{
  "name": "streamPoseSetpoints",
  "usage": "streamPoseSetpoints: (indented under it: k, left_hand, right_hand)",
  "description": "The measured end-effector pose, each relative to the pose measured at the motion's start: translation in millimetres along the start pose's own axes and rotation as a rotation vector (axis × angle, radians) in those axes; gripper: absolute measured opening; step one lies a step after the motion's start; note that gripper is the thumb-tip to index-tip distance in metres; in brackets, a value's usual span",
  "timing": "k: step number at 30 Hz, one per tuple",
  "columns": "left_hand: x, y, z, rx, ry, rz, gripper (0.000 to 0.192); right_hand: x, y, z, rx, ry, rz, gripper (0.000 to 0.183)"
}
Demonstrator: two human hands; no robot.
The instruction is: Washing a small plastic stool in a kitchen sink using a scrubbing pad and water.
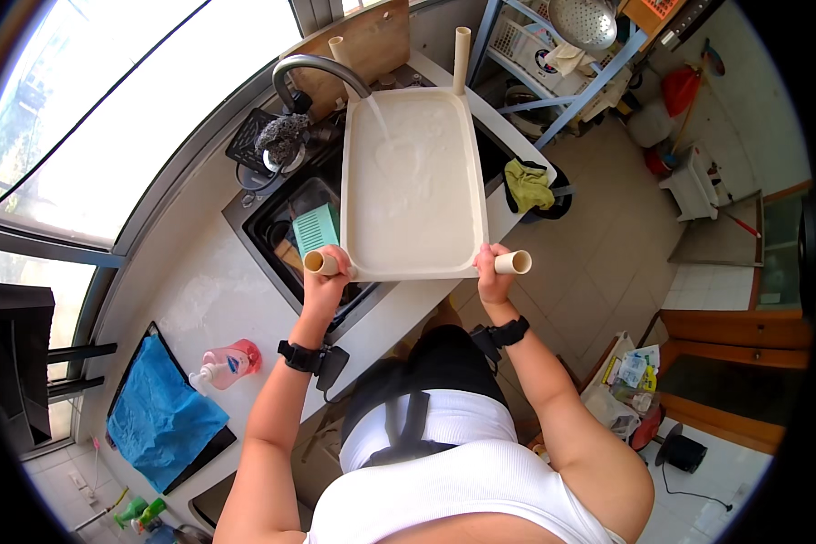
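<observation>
A beige plastic tray [416,197] with a tube leg at each corner lies across the sink, its legs pointing up. Water runs from the curved metal faucet [319,61] onto its surface near the far left corner. At the near left corner my left hand [328,272] grips the leg and corner. My right hand [493,272] holds the leg at the near right corner. Beneath the tray, at left, the black sink basin [265,234] shows a mint-green plastic basket [316,228].
Left on the counter stand a pink pump bottle [231,364] and a blue cloth [163,411]. Steel wool [282,136] sits beside the faucet. A yellow-green cloth [529,185] hangs over a black bin to the right. Behind it is a blue metal rack [571,115].
</observation>
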State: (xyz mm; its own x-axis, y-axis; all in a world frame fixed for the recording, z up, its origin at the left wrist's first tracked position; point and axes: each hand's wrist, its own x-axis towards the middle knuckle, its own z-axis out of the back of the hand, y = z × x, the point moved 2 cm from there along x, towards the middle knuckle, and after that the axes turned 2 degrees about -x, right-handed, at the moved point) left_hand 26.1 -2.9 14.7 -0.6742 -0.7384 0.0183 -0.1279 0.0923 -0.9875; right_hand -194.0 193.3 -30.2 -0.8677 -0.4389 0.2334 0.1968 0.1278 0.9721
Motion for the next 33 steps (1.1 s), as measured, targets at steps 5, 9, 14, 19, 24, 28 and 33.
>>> streamPoseSetpoints:
  k: [5,9,14,19,24,28,33]
  left_hand:
    - [-3,17,-3,-0.042,0.002,0.033,0.028]
    - [-8,25,-14,-0.101,0.008,0.086,0.028]
    - [-15,39,-19,-0.166,0.002,0.123,0.029]
    - [-18,39,-25,-0.194,0.025,0.131,0.03]
    - [-18,36,-31,-0.237,0.042,0.125,0.03]
    - [-18,38,-30,-0.301,0.067,0.174,0.031]
    - [-18,45,-32,-0.374,0.102,0.195,0.032]
  right_hand:
    - [-2,10,12,-0.104,-0.008,0.03,0.032]
    - [1,23,23,-0.208,-0.019,0.107,0.034]
    - [4,33,31,-0.297,-0.017,0.209,0.035]
    - [7,45,33,-0.299,-0.023,0.241,0.036]
    - [12,63,37,-0.355,-0.011,0.284,0.038]
    - [14,76,36,-0.406,-0.02,0.333,0.039]
    - [15,98,33,-0.499,-0.012,0.432,0.039]
